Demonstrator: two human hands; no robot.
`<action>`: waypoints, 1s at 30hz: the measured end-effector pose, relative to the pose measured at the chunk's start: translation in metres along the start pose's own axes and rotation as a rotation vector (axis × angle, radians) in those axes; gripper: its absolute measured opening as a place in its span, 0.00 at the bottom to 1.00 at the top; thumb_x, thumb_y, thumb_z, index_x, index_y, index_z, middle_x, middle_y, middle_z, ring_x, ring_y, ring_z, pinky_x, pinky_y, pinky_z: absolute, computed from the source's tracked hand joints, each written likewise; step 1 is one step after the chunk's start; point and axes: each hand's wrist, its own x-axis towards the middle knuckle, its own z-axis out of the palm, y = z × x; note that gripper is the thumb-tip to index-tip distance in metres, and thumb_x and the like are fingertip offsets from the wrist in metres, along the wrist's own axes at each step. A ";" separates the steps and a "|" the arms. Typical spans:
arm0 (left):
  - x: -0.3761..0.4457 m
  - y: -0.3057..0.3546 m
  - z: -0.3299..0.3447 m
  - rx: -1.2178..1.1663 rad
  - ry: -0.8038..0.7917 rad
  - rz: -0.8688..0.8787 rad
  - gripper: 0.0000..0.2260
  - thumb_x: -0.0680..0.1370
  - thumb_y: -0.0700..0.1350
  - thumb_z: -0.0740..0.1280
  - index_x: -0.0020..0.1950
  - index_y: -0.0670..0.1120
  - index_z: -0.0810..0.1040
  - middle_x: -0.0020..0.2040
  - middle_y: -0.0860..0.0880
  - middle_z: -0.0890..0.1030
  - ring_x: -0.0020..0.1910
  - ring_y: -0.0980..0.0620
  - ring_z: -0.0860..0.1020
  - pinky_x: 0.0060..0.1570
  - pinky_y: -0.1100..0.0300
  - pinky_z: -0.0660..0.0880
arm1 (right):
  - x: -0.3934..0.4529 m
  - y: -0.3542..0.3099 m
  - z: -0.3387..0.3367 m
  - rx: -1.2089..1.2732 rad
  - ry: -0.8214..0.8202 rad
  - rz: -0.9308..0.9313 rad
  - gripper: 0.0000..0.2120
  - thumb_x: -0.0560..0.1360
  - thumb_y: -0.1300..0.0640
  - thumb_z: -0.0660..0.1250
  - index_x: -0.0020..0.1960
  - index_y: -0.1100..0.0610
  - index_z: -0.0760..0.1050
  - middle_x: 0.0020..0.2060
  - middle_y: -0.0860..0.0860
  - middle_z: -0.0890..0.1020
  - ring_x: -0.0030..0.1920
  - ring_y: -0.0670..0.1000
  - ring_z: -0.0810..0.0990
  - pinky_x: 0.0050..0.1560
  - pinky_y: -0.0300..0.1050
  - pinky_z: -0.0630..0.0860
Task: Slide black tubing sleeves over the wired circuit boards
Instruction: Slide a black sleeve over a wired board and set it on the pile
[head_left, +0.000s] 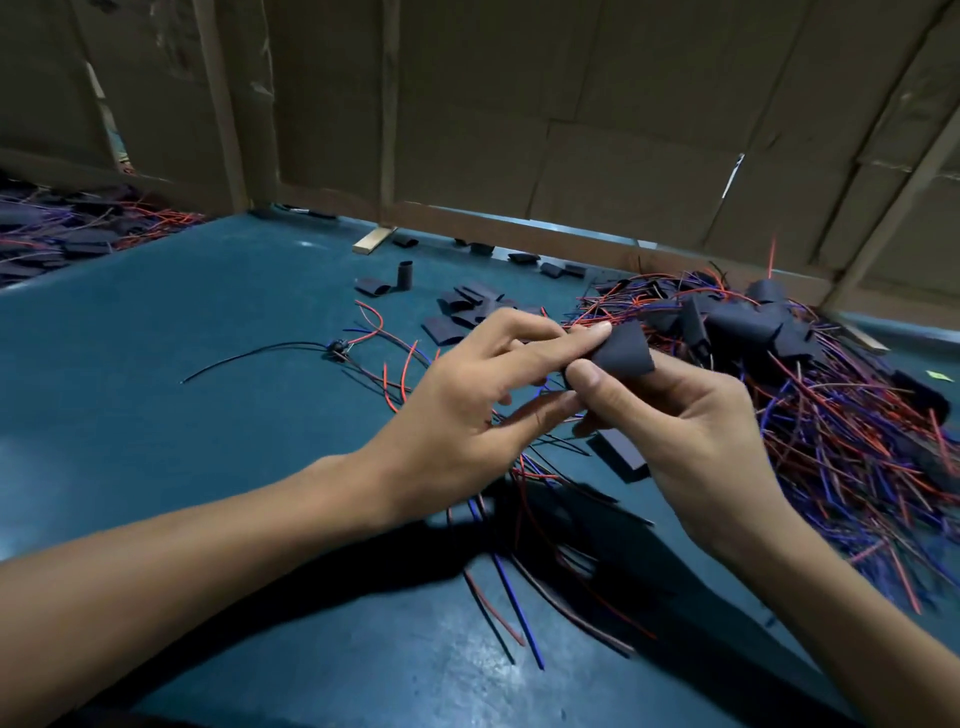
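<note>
A black tubing sleeve (623, 349) is sitting pinched in the fingers above the teal table (182, 364), its open end flaring up and to the right. Red, blue and black wires (524, 467) are trailing down from under it toward the near edge. Flattened loose sleeves (467, 306) are lying scattered just behind it. A heap of sleeved boards with wires (831, 395) is spreading at the right.
</note>
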 end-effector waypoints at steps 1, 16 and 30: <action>0.000 0.000 0.001 -0.004 0.011 0.003 0.21 0.79 0.41 0.69 0.72 0.40 0.74 0.57 0.46 0.76 0.56 0.58 0.76 0.56 0.71 0.68 | 0.000 0.001 -0.002 0.017 -0.003 -0.010 0.08 0.73 0.51 0.72 0.51 0.50 0.86 0.44 0.50 0.88 0.44 0.47 0.82 0.45 0.45 0.81; 0.001 -0.085 -0.057 0.370 -0.571 -0.143 0.20 0.78 0.36 0.66 0.69 0.51 0.78 0.64 0.52 0.77 0.63 0.49 0.71 0.68 0.55 0.65 | 0.018 -0.004 -0.038 0.548 0.229 0.406 0.15 0.77 0.60 0.62 0.35 0.53 0.83 0.43 0.55 0.86 0.36 0.51 0.83 0.33 0.40 0.78; 0.002 -0.089 -0.065 0.463 -0.517 -0.030 0.14 0.79 0.49 0.70 0.65 0.58 0.79 0.55 0.54 0.75 0.53 0.53 0.68 0.58 0.47 0.70 | 0.020 0.008 -0.037 0.401 0.300 0.441 0.17 0.66 0.52 0.77 0.50 0.56 0.77 0.39 0.52 0.85 0.35 0.50 0.82 0.33 0.40 0.78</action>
